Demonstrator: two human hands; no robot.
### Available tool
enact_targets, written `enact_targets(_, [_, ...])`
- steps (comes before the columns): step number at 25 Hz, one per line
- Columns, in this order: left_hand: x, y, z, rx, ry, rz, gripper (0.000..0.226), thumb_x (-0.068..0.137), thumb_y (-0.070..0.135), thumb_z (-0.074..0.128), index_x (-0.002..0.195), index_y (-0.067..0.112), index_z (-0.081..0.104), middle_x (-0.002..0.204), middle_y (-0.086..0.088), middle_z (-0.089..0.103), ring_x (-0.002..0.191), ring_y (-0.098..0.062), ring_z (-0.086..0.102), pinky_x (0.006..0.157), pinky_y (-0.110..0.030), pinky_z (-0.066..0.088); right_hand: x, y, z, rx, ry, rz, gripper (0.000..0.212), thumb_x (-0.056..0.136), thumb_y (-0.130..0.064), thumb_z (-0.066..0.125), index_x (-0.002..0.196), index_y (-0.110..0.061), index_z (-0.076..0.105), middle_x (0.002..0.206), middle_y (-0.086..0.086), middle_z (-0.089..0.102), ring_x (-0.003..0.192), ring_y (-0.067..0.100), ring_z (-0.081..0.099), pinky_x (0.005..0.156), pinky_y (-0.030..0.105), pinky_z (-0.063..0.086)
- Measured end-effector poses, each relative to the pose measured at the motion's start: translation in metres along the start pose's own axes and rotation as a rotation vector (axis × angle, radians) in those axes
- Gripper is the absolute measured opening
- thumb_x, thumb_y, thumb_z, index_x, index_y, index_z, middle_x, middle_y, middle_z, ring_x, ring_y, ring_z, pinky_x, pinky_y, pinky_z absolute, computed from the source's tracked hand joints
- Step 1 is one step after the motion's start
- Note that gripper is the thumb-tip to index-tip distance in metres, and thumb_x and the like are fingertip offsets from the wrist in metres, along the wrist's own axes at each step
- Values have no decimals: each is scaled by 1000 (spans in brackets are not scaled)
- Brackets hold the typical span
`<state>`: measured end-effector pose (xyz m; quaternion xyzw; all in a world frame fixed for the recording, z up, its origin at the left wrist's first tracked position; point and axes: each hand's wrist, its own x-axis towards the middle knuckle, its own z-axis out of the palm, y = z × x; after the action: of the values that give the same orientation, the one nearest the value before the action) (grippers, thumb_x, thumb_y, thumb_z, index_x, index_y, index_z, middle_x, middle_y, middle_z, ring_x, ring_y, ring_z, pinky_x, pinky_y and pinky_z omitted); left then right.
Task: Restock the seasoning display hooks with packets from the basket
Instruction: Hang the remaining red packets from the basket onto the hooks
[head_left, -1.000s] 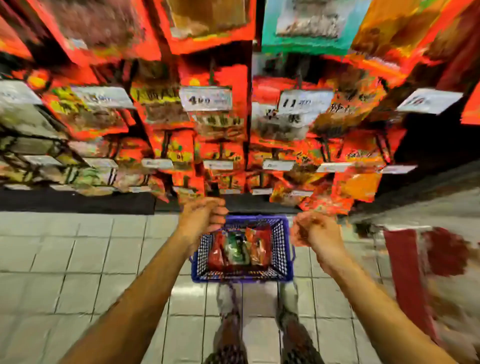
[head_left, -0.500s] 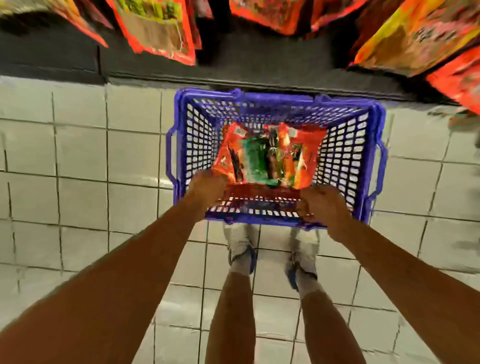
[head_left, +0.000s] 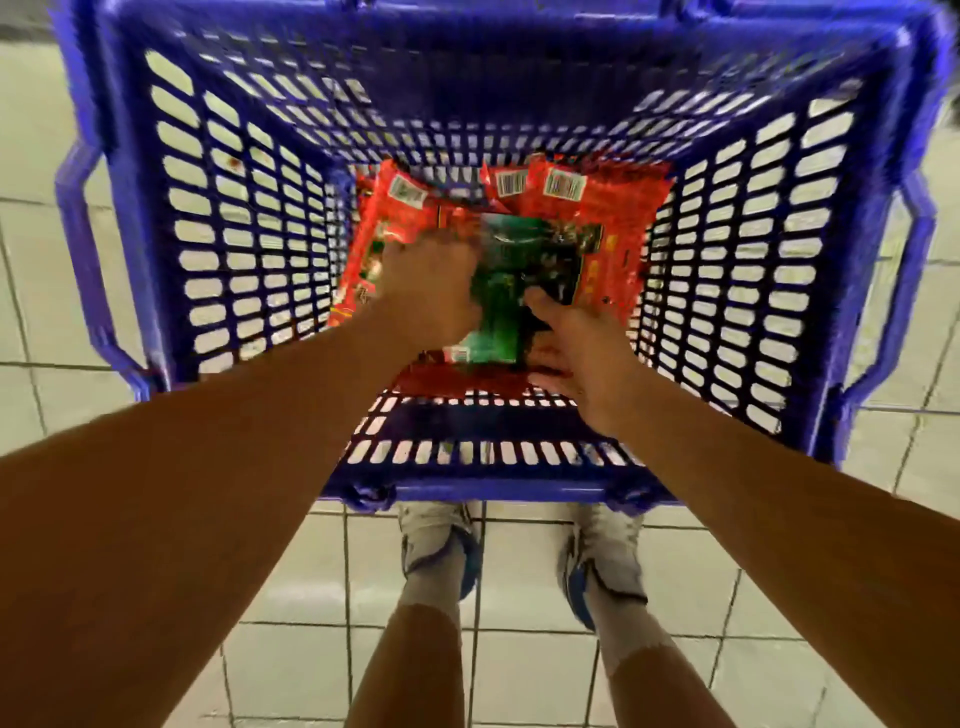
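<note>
Both hands are inside the blue basket (head_left: 249, 218). Left hand (head_left: 431, 291) and right hand (head_left: 582, 348) curl their fingers around the green packet (head_left: 504, 306); red packets (head_left: 613, 218) lie beyond the fingertips. Judged early: no packet lifted out, hooks unseen.

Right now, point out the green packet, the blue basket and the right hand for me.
green packet (head_left: 498, 317): head view, on its green face between the two hands.
blue basket (head_left: 234, 218): head view, on its left slotted wall.
right hand (head_left: 587, 358): head view, on the back of the hand.
</note>
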<state>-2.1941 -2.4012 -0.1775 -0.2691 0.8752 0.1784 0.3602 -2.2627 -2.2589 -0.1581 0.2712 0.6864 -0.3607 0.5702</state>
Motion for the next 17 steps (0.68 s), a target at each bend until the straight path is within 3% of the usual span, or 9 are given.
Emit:
enact_targets(1, [-15, 8, -4, -26, 44, 70, 38, 85, 33, 67, 120, 19, 65, 117, -13, 63, 107, -36, 63, 83, -43, 54, -9, -2, 6, 60, -36, 15, 47, 87, -48, 73, 124, -23, 60, 117, 3, 65, 107, 25, 64, 80, 41, 57])
enact_targets(3, [-55, 34, -1, -75, 66, 242, 30, 82, 25, 68, 110, 15, 67, 103, -11, 64, 92, -33, 66, 70, -38, 54, -20, 0, 15, 270, 4, -8, 45, 89, -38, 72, 127, -17, 61, 114, 6, 69, 102, 22, 69, 82, 37, 58])
enact_targets(5, [-91, 48, 8, -272, -49, 345, 21, 80, 23, 65, 98, 14, 71, 96, -9, 67, 84, -30, 65, 64, -34, 49, -27, 10, 12, 304, 189, -75, 21, 94, -15, 64, 114, -9, 65, 92, 8, 69, 78, 16, 70, 59, 22, 56])
enact_targets(7, [-96, 42, 9, -749, -181, 161, 18, 86, 25, 59, 89, 17, 75, 87, -5, 72, 79, -25, 67, 64, -36, 52, -31, 22, 0, 189, 325, -115, 10, 94, -7, 56, 100, -11, 64, 86, 10, 64, 80, 29, 64, 58, 29, 55])
enact_targets(9, [-69, 25, 11, -1038, -123, -112, 20, 93, 14, 56, 92, 22, 74, 84, -1, 72, 76, -19, 68, 71, -35, 59, -29, 24, -16, 155, 371, -132, 16, 89, -3, 54, 96, -13, 66, 90, 13, 66, 83, 33, 62, 71, 39, 54])
enact_targets(11, [-21, 9, 13, -759, 67, -130, 22, 91, 12, 57, 108, 18, 69, 95, -2, 68, 82, -18, 67, 67, -26, 54, -20, 20, -31, 140, 386, -104, 20, 86, -2, 52, 92, -14, 66, 92, 14, 68, 81, 32, 64, 72, 42, 54])
enact_targets(14, [36, 6, 10, -233, -27, -67, 69, 87, 30, 65, 148, 12, 35, 148, -15, 42, 138, -33, 40, 108, -47, 40, -5, 13, -43, 69, 385, -65, 19, 88, -6, 54, 94, -17, 69, 96, 12, 72, 87, 35, 69, 82, 56, 58])
enact_targets(16, [47, 14, 10, -19, -53, -76, 84, 85, 40, 68, 151, 12, 25, 155, -15, 31, 144, -35, 28, 115, -57, 24, 1, 15, -46, 72, 386, -82, 20, 91, -7, 55, 100, -18, 69, 96, 11, 72, 85, 30, 69, 77, 49, 61])
enact_targets(17, [42, 17, 10, 45, -19, -49, 80, 84, 42, 68, 148, 13, 30, 151, -15, 37, 140, -36, 34, 113, -57, 27, 3, 16, -46, 85, 377, -94, 20, 91, -7, 55, 102, -19, 68, 97, 11, 72, 83, 28, 69, 72, 45, 62])
